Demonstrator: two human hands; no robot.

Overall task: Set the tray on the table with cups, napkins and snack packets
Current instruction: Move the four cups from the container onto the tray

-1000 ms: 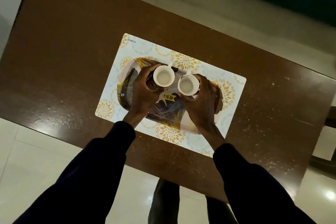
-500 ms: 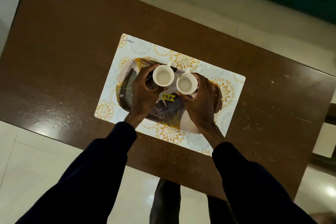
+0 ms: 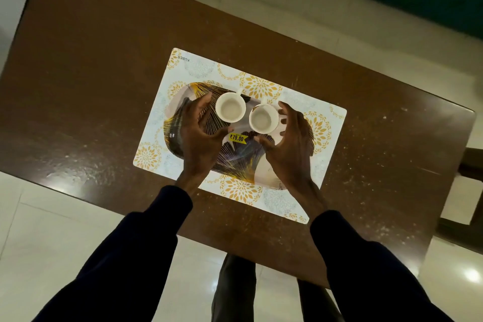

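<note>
An oval tray (image 3: 239,158) with a dark gold-lined pattern and a yellow price sticker lies on a white placemat (image 3: 201,70) with yellow flowers. Two empty white cups stand upright on the tray's far half: the left cup (image 3: 230,110) and the right cup (image 3: 263,118), close together. My left hand (image 3: 197,136) hovers just left of the left cup, fingers spread, not touching it. My right hand (image 3: 288,141) curves around the right cup's right side with a gap between fingers and cup. No napkins or snack packets are in view.
The placemat sits near the middle of a brown wooden table (image 3: 91,65). Pale tiled floor (image 3: 52,238) lies below the near edge, where my legs show. A dark chair part (image 3: 470,167) is at the right edge.
Both hands have let go of the cups and opened, drawing slightly outward and back. The cups stay standing on the tray.
</note>
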